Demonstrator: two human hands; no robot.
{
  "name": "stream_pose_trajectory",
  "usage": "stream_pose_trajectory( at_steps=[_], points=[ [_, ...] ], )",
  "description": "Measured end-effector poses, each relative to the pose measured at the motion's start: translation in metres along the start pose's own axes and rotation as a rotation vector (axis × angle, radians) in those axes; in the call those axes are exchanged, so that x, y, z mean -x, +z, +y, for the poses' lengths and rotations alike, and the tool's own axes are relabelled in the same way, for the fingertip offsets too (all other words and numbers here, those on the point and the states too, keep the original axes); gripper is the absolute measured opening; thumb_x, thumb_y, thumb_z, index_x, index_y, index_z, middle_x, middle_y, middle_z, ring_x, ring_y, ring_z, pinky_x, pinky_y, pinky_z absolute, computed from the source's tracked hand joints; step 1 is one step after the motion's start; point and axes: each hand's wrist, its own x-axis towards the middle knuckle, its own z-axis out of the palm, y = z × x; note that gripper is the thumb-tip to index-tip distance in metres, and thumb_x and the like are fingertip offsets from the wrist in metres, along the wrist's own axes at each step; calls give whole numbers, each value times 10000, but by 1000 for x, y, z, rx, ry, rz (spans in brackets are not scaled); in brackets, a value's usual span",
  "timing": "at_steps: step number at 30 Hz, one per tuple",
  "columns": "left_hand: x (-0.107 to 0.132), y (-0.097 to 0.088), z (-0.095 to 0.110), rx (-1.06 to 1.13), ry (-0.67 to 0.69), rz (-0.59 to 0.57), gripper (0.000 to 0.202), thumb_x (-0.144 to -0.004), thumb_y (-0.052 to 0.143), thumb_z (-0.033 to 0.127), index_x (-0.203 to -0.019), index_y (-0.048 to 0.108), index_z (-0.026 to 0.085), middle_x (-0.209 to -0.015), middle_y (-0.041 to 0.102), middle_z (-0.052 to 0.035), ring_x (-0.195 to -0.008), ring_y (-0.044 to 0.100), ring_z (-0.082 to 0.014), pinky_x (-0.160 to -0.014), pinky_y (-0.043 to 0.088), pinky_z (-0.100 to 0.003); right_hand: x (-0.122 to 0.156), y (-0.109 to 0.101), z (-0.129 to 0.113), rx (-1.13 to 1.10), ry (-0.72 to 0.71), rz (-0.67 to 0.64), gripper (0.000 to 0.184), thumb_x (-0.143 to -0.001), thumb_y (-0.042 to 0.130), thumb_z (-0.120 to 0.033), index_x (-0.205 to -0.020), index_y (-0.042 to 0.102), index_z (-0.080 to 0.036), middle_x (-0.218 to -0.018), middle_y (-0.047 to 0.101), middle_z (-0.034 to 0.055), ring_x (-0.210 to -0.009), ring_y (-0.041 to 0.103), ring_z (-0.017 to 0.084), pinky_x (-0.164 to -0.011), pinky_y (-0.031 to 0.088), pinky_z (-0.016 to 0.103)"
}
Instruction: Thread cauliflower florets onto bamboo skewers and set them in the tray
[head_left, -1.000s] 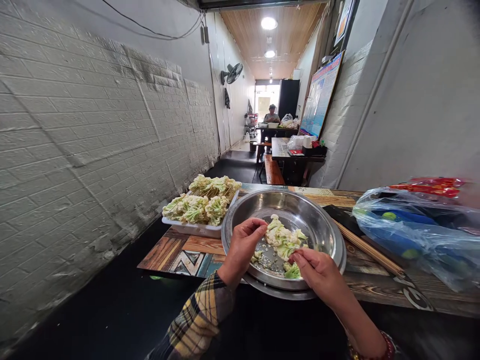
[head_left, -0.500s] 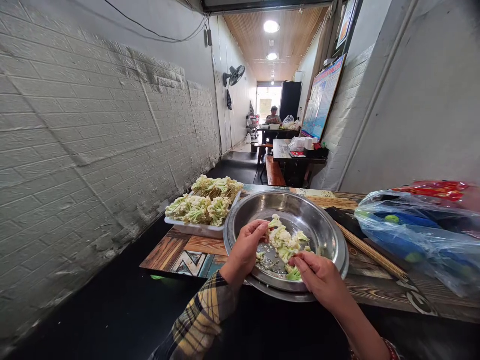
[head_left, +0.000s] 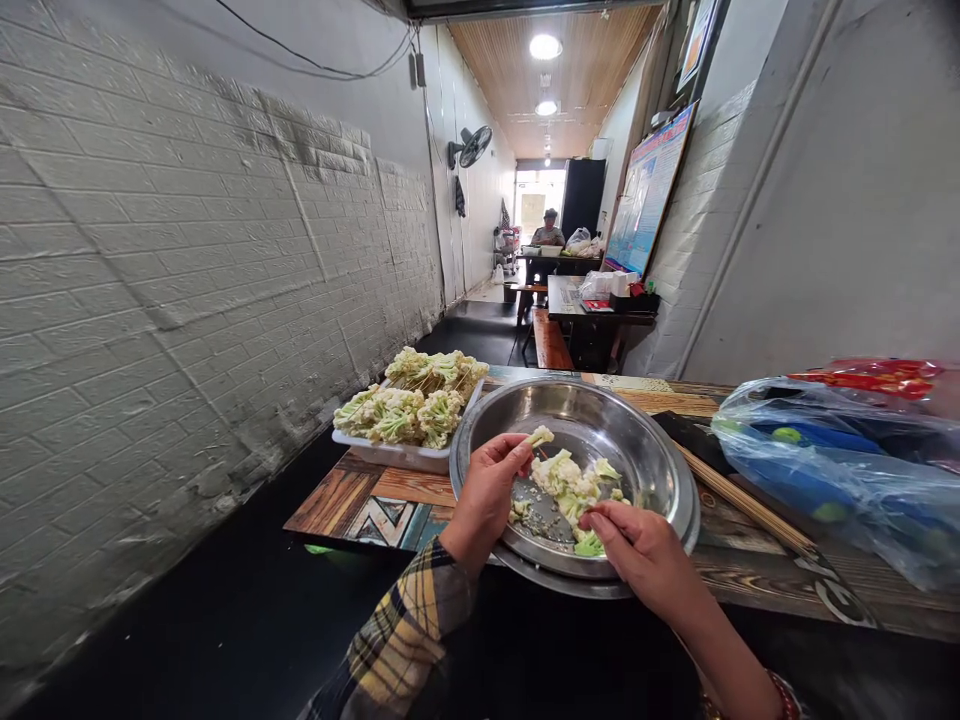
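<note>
My left hand [head_left: 487,490] is closed in a pinch on a small cauliflower floret [head_left: 540,436], held over the left side of a wide steel basin [head_left: 626,425]. Lower right, over the basin's near rim, my right hand [head_left: 637,545] has thumb and fingers pressed together on a thin bamboo skewer, mostly lost against the vegetables behind it. Between the hands, loose cauliflower pieces [head_left: 562,475] lie in the basin among small crumbs. Left of the basin, a white tray [head_left: 405,456] is heaped with skewered cauliflower [head_left: 397,412].
A bundle of bamboo skewers [head_left: 742,495] lies right of the basin on the patterned wooden table [head_left: 337,495]. Beyond it sits a clear plastic bag [head_left: 817,460] with blue and green contents. Farther back are a bench [head_left: 551,340], another table [head_left: 566,300] and a seated person [head_left: 549,230].
My left hand has risen slightly and turned, bringing the floret up above the loose pieces. My right hand stays nearly in place, still pinched.
</note>
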Motion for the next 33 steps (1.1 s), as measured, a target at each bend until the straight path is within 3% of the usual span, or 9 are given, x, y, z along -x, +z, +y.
stream_pose_trajectory(
  at_steps=[9, 20, 33],
  points=[
    [1, 1, 3, 6, -13, -28, 118, -670, 696, 237, -728, 711, 135, -552, 523, 16, -533, 412, -74, -526, 303, -213, -1, -1, -1, 12, 17, 15, 355, -930, 402, -366, -809, 671, -169, -686, 636, 13, -657, 586, 160, -639, 415, 246],
    [-1, -1, -1, -13, 23, 0, 213, -681, 713, 336, -648, 659, 133, -558, 501, 29, -539, 384, -68, -516, 287, -212, -1, 0, -1, 13, -8, 1, 367, -939, 390, -363, -791, 666, -171, -718, 656, 21, -681, 601, 161, -644, 423, 243],
    [1, -4, -1, -89, 54, 13, 179, -683, 715, 309, -741, 715, 140, -561, 515, 28, -564, 388, -81, -562, 301, -230, -2, 0, -3, 52, 4, 13, 367, -932, 399, -359, -764, 668, -173, -653, 629, 3, -624, 574, 152, -602, 417, 241]
  ],
)
